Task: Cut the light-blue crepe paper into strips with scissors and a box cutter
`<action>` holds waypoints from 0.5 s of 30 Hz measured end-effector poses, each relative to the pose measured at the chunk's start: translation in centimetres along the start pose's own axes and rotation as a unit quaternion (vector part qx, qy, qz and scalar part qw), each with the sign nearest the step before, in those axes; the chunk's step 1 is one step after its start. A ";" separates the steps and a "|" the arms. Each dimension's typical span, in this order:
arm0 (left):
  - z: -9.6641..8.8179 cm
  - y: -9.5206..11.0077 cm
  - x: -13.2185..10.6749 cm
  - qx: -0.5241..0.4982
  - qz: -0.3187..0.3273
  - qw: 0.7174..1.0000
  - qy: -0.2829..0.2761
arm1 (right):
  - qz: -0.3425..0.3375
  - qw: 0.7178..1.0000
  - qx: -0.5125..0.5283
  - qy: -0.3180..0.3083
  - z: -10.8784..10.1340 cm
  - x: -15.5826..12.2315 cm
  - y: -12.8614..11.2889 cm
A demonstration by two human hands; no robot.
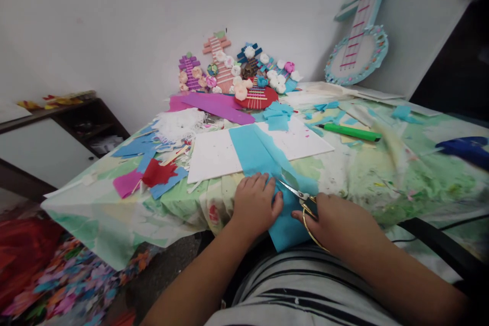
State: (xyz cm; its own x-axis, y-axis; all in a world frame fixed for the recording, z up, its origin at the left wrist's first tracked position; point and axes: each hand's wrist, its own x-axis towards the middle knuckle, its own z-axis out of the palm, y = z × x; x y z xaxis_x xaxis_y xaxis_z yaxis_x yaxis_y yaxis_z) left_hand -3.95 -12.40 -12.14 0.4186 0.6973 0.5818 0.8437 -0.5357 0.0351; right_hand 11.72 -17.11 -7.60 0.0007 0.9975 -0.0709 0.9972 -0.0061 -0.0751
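Observation:
A strip of light blue paper lies across a white board and hangs over the table's front edge toward my lap. My left hand holds the strip at the board's near edge, fingers bent and close together, thumb on the blue sheet. In my right hand is a pair of scissors with gold handles. Their blades point left and lie at the paper near my left fingertips, where a slit or fold runs up the strip. How far the blades are apart is hard to see.
A white board lies under the strip. To the right are a green cutter knife and a dark blue tool. Paper scraps cover the left side. Several small decorated instrument models and a larger one stand behind.

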 end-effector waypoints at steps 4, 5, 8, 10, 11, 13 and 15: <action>0.0 -0.1 -0.1 -0.002 0.000 1.000 -0.001 | 0.007 0.999 0.026 -0.029 -0.7 -0.2 0.0; 0.0 -0.1 -0.1 -0.003 0.000 1.000 -0.003 | 0.008 0.999 0.032 -0.041 -0.8 -0.2 0.1; -0.1 -0.2 -0.2 -0.005 0.004 1.000 -0.009 | 0.000 0.997 0.043 -0.067 -1.0 -0.3 0.8; -0.1 -0.2 -0.2 -0.002 0.003 1.000 -0.005 | -0.010 0.996 0.052 -0.072 -1.1 -0.2 1.2; -0.1 -0.2 -0.2 0.000 0.002 1.000 -0.003 | -0.015 0.996 0.057 -0.073 -1.3 -0.2 1.3; -0.1 -0.1 -0.3 0.002 0.001 1.000 0.002 | -0.026 0.995 0.058 -0.077 -1.5 0.0 1.3; 0.0 -0.1 -0.3 0.003 0.002 1.000 0.007 | -0.025 0.996 0.033 -0.079 -1.6 0.1 1.1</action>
State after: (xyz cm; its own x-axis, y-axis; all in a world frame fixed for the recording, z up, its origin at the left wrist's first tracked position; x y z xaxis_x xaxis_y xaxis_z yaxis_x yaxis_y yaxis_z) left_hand -4.16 -12.53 -12.29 0.4165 0.6891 0.5930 0.8446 -0.5347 0.0280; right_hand 12.97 -16.89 -6.07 -0.0657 0.9729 -0.2217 0.9886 0.0333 -0.1467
